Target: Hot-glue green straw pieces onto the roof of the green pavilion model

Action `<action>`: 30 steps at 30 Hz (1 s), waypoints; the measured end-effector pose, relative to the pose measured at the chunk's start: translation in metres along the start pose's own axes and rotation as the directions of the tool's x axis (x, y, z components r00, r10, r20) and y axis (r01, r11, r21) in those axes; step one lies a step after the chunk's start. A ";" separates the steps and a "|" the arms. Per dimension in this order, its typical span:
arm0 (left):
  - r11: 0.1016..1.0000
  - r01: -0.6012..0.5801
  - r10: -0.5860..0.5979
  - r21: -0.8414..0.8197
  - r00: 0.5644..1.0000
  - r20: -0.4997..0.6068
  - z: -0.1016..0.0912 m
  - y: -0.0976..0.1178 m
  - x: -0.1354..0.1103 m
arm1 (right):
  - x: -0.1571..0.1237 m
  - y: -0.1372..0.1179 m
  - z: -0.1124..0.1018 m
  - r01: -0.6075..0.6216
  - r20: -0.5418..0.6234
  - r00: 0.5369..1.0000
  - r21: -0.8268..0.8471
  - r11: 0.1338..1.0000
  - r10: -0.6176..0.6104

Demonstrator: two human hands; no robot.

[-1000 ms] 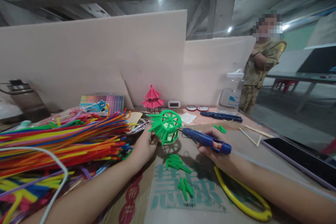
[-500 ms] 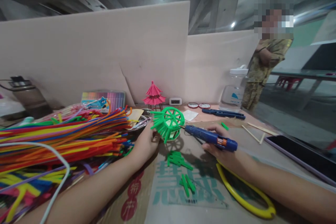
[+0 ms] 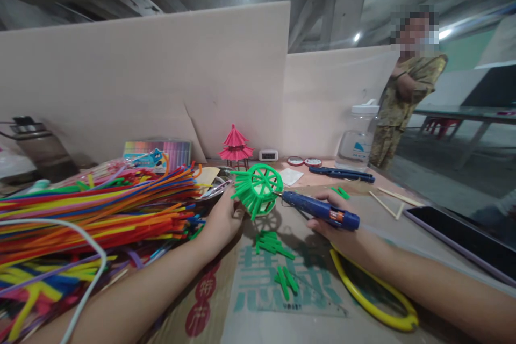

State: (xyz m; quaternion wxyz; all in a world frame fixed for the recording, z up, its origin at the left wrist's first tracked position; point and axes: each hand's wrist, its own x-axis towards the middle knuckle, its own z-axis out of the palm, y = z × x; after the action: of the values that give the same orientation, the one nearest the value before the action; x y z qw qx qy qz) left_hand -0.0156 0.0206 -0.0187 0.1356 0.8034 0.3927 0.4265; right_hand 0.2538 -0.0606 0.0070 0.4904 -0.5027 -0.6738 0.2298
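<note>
My left hand (image 3: 223,220) is closed on a green pipe-cleaner roof model (image 3: 258,191), a spoked ring with green strips fanned along its left and lower side. In my right hand (image 3: 332,226) is a blue hot glue gun (image 3: 318,208), its metal nozzle touching or very near the ring's right rim. Short cut green pipe-cleaner pieces (image 3: 287,282) lie on the cardboard below the model. A yellow-handled tool (image 3: 374,301), perhaps scissors, lies partly under my right forearm. My left fingertips are partly hidden behind the model.
Bundles of coloured pipe cleaners (image 3: 100,209) and a white cable (image 3: 91,236) fill the left. Behind stand a pink pagoda model (image 3: 236,145), a small digital clock (image 3: 268,156) and a clear bottle (image 3: 357,140). Blue pliers (image 3: 342,173) and a phone (image 3: 463,242) lie right. A person (image 3: 409,91) stands beyond.
The glue gun in my right hand has shifted slightly left, its nozzle staying at the green ring. My left hand and the model hold almost still.
</note>
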 end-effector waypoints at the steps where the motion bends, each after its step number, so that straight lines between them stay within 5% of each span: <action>1: 1.000 0.013 -0.013 -0.016 1.000 -0.002 0.000 0.000 0.000 | 0.000 -0.001 0.000 0.001 0.005 1.000 0.001 1.000 -0.001; 20: 0.987 0.093 -0.093 -0.134 0.996 0.003 0.000 0.001 0.000 | 0.003 -0.002 0.003 -0.023 0.080 0.996 -0.038 0.999 0.026; 30: 0.982 0.139 -0.139 -0.127 0.990 0.010 0.000 0.006 0.001 | 0.002 0.020 0.002 0.125 0.032 0.992 -0.061 0.990 -0.123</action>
State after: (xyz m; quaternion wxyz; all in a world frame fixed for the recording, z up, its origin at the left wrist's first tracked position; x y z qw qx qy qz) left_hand -0.0122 0.0172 -0.0149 0.2163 0.7641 0.4197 0.4396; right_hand 0.2612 -0.0508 -0.0088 0.4781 -0.4719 -0.7174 0.1846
